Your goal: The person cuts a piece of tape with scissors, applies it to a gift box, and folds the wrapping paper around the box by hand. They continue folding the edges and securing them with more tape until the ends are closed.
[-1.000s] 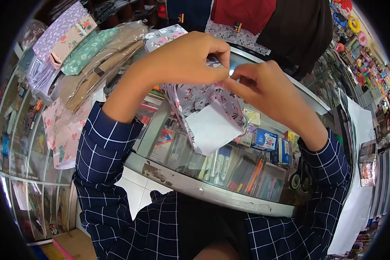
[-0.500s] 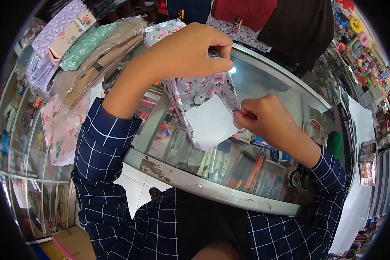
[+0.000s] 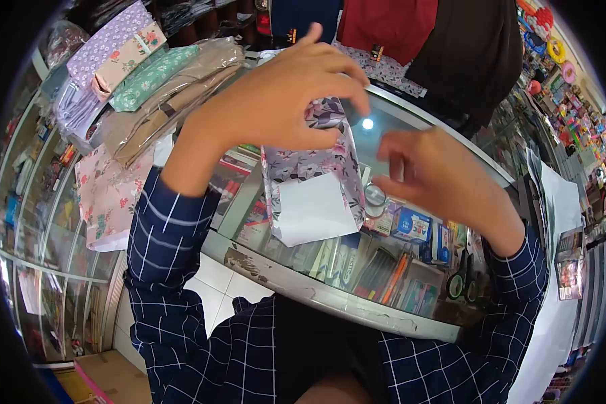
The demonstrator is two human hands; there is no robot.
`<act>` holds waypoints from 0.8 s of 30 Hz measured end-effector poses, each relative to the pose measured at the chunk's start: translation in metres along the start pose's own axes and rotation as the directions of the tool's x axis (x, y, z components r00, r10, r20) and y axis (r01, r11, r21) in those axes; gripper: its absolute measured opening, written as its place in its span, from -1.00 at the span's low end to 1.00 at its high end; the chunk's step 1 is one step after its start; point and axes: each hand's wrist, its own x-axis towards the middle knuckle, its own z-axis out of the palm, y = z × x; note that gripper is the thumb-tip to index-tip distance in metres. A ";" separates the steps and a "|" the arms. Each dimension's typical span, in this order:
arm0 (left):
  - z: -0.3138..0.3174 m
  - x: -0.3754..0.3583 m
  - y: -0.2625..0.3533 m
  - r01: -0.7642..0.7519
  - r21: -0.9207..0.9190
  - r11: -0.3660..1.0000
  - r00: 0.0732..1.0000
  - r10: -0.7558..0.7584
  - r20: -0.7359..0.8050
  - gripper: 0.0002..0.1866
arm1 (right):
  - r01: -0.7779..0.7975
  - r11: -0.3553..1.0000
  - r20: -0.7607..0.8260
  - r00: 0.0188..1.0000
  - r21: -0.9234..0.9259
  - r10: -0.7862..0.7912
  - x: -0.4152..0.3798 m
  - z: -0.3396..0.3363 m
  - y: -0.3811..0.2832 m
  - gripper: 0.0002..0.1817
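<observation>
A grey-and-pink floral paper form (image 3: 279, 161), folded up like an open box or bag, lies on the glass counter (image 3: 377, 158). At its near end is a white paper panel (image 3: 316, 209). My left hand (image 3: 279, 101) hovers over the far part of the floral paper with fingers apart and hides some of it; nothing shows in its grasp. To the right of the paper, my right hand (image 3: 438, 178) is raised, slightly blurred. Its fingers are spread and bent, apart from the paper.
Folded floral papers (image 3: 124, 57) and plastic-wrapped brown packets (image 3: 182, 94) are stacked at the left. Scissors (image 3: 462, 279), pens and small boxes show under the glass. Dark and red cloths (image 3: 387, 30) hang beyond the counter, and white sheets (image 3: 552, 262) are at the right.
My right hand has let go of the paper's right edge and moved away from it. My left fingers have opened. The floral paper now sits straighter, turned toward me.
</observation>
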 end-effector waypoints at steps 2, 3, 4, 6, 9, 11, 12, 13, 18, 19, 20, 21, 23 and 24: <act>-0.010 -0.010 0.028 0.240 0.060 0.969 0.957 -0.226 -0.183 -0.58 | 0.303 0.947 -0.301 0.898 -0.102 -0.320 0.022 0.003 0.011 -0.69; -0.012 -0.017 0.044 0.357 0.074 0.931 0.904 -0.325 -0.277 -0.51 | 0.429 0.885 -0.427 0.776 -0.184 -0.465 0.033 0.006 0.016 -0.65; -0.012 -0.027 0.057 0.477 -0.014 0.879 0.821 -0.451 -0.351 -0.48 | 0.496 0.834 -0.398 0.733 -0.242 -0.551 0.045 0.005 0.018 -0.64; -0.004 -0.050 0.079 0.656 -0.215 0.723 0.591 -0.670 -0.449 -0.43 | 0.613 0.710 -0.325 0.631 -0.346 -0.704 0.065 0.005 0.019 -0.61; 0.015 -0.078 0.092 0.777 -0.282 0.563 0.460 -0.813 -0.357 -0.57 | 0.685 0.622 -0.254 0.570 -0.378 -0.782 0.093 0.026 0.017 -0.60; 0.016 -0.075 0.096 0.779 -0.279 0.561 0.487 -0.822 -0.295 -0.66 | 0.661 0.702 -0.311 0.630 -0.265 -0.711 0.099 0.041 0.009 -0.62; 0.017 -0.071 0.099 0.781 -0.276 0.560 0.499 -0.825 -0.265 -0.69 | 0.631 0.721 -0.339 0.637 -0.287 -0.692 0.096 0.044 0.004 -0.62; 0.015 -0.069 0.098 0.815 -0.234 0.530 0.471 -0.841 -0.266 -0.74 | 0.598 0.742 -0.368 0.645 -0.303 -0.670 0.095 0.047 -0.002 -0.62; 0.010 -0.065 0.087 0.851 -0.004 0.525 0.495 -0.805 -0.328 -0.83 | 0.578 0.752 -0.451 0.605 -0.319 -0.656 0.091 0.054 -0.012 -0.62; 0.012 -0.065 0.087 0.841 0.067 0.536 0.524 -0.779 -0.344 -0.83 | 0.573 0.756 -0.448 0.612 -0.318 -0.652 0.091 0.053 -0.015 -0.61; 0.014 -0.065 0.089 0.842 0.102 0.530 0.528 -0.772 -0.354 -0.81 | 0.567 0.761 -0.445 0.619 -0.317 -0.647 0.092 0.053 -0.018 -0.61; 0.015 -0.066 0.091 0.841 0.137 0.523 0.534 -0.764 -0.362 -0.79 | 0.560 0.766 -0.444 0.626 -0.316 -0.641 0.092 0.052 -0.021 -0.61; 0.017 -0.069 0.096 0.829 0.209 0.519 0.558 -0.741 -0.373 -0.79 | 0.524 0.773 -0.457 0.623 -0.357 -0.634 0.093 0.056 -0.026 -0.60; 0.018 -0.072 0.100 0.817 0.244 0.522 0.576 -0.725 -0.378 -0.80 | 0.507 0.781 -0.466 0.627 -0.365 -0.624 0.093 0.058 -0.027 -0.60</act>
